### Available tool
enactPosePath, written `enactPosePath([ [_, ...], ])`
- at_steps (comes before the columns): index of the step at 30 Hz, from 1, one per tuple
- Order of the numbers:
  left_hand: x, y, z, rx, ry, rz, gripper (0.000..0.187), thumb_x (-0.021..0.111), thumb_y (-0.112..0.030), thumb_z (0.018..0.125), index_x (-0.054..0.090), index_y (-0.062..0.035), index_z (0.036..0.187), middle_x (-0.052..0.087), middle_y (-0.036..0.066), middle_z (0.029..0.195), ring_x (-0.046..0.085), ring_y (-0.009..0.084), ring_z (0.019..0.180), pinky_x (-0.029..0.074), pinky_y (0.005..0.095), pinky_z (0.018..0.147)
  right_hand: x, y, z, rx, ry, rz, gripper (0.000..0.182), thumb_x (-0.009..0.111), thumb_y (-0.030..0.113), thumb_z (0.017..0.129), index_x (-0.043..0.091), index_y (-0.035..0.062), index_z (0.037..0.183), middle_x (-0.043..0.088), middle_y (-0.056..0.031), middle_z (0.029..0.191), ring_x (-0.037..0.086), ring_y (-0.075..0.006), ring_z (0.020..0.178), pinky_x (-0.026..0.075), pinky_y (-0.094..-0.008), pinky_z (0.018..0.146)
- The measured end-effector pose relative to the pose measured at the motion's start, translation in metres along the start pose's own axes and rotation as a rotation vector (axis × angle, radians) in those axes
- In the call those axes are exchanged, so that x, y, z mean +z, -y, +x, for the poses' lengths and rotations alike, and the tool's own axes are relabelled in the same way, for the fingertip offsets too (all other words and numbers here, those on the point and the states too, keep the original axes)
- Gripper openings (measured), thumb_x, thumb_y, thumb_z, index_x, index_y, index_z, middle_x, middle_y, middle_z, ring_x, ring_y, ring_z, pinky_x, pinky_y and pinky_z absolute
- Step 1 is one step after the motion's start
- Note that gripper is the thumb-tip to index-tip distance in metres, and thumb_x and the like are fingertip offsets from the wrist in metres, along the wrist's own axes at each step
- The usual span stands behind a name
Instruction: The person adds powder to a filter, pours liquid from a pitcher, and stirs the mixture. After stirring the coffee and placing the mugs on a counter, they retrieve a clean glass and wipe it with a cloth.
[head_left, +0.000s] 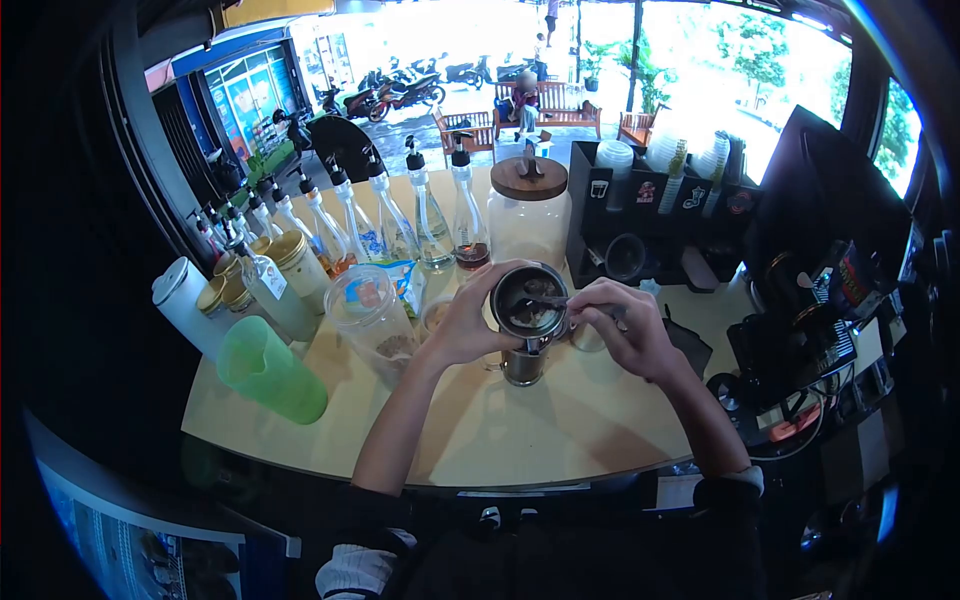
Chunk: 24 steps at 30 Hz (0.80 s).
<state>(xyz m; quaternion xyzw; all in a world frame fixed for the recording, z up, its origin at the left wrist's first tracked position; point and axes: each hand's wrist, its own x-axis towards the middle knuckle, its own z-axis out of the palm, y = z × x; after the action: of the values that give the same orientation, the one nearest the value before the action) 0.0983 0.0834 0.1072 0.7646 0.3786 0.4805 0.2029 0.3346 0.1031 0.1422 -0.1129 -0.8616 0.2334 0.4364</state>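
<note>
My left hand [466, 318] is wrapped round the side of a metal cup [530, 328], its open mouth tilted up toward me. Brownish contents with pale patches show inside the cup. My right hand [626, 326] pinches the handle of a dark spoon [552, 301] whose far end is in the cup. Just below the cup, a second metal vessel [524, 368] stands on the counter, partly covered by it. A clear plastic jug [372, 325] stands left of my left hand. Behind my right hand is a small container, mostly hidden.
Several pump bottles [432, 220] line the counter's back edge beside a wood-lidded glass jar [530, 215]. A green pitcher [270, 368] and lidded canisters [297, 265] stand left. A black cup organizer [640, 225] and dark equipment with cables [800, 330] occupy the right.
</note>
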Motion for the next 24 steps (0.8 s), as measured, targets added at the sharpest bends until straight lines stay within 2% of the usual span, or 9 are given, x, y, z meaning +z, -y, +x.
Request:
enactPosePath([
  [2,-0.001,0.001,0.001,0.004,0.01,0.024,0.081,0.079,-0.012,0.05,0.049,-0.0091,0.126,0.056,0.008,0.119,0.051,0.025,0.115,0.035,0.0376,0.103,-0.005,-0.005,0.0,0.051,0.053,0.101,0.012,0.052,0.002,0.09,0.058,-0.0026,0.099,0.062,-0.0117,0.087,0.065,-0.0168,0.078,0.053,-0.028,0.069],
  [6,-0.002,0.003,0.001,0.015,0.016,0.034,0.081,0.078,-0.013,0.051,0.048,-0.01,0.126,0.057,0.008,0.119,0.05,0.0264,0.115,0.033,0.0388,0.104,-0.004,-0.005,0.006,0.114,0.004,0.153,0.013,0.049,0.004,0.092,0.058,-0.0035,0.097,0.061,-0.0115,0.087,0.064,-0.015,0.08,0.052,-0.0268,0.07],
  [8,-0.003,0.002,0.002,0.021,0.016,0.05,0.081,0.078,-0.014,0.051,0.048,-0.0105,0.126,0.057,0.008,0.119,0.05,0.0264,0.115,0.032,0.0391,0.104,-0.006,-0.008,0.007,0.189,0.069,0.201,0.016,0.046,0.006,0.094,0.058,-0.0037,0.098,0.061,-0.0112,0.088,0.063,-0.014,0.082,0.052,-0.0267,0.073],
  [11,-0.004,-0.001,0.002,0.025,0.02,0.077,0.081,0.078,-0.014,0.052,0.047,-0.0115,0.127,0.058,0.007,0.118,0.05,0.0259,0.115,0.029,0.04,0.106,-0.009,-0.003,0.011,0.208,0.029,0.232,0.018,0.044,0.007,0.094,0.059,-0.0035,0.099,0.061,-0.0098,0.088,0.062,-0.0129,0.081,0.051,-0.0271,0.075],
  [14,-0.004,0.0,0.003,0.013,0.019,0.082,0.081,0.078,-0.015,0.052,0.047,-0.0121,0.127,0.058,0.006,0.118,0.05,0.0253,0.116,0.026,0.0407,0.107,-0.01,-0.003,0.012,0.197,0.101,0.199,0.018,0.045,0.006,0.094,0.059,-0.0032,0.1,0.061,-0.0093,0.088,0.062,-0.013,0.082,0.051,-0.027,0.076],
  [18,-0.003,0.003,0.004,0.022,0.018,0.096,0.08,0.078,-0.016,0.053,0.047,-0.0124,0.127,0.058,0.006,0.118,0.05,0.0253,0.116,0.025,0.0405,0.107,-0.012,-0.001,0.012,0.148,0.097,0.148,0.017,0.045,0.005,0.093,0.059,-0.0024,0.099,0.061,-0.0097,0.087,0.062,-0.0148,0.082,0.051,-0.0281,0.074],
  [20,-0.003,0.004,0.005,0.027,0.014,0.109,0.08,0.078,-0.016,0.053,0.047,-0.0125,0.127,0.058,0.006,0.118,0.05,0.0253,0.116,0.025,0.0401,0.107,-0.016,-0.002,0.012,0.128,0.187,0.077,0.017,0.046,0.004,0.092,0.06,-0.0017,0.1,0.061,-0.0103,0.087,0.063,-0.0172,0.082,0.05,-0.0304,0.072],
  [24,-0.003,0.005,0.006,0.034,0.024,0.123,0.081,0.078,-0.016,0.053,0.046,-0.0127,0.128,0.058,0.006,0.119,0.049,0.0249,0.118,0.024,0.0413,0.108,-0.016,0.001,0.011,0.095,0.14,0.091,0.016,0.047,0.002,0.091,0.06,-0.001,0.1,0.061,-0.0108,0.086,0.063,-0.0194,0.081,0.049,-0.0323,0.07],
])
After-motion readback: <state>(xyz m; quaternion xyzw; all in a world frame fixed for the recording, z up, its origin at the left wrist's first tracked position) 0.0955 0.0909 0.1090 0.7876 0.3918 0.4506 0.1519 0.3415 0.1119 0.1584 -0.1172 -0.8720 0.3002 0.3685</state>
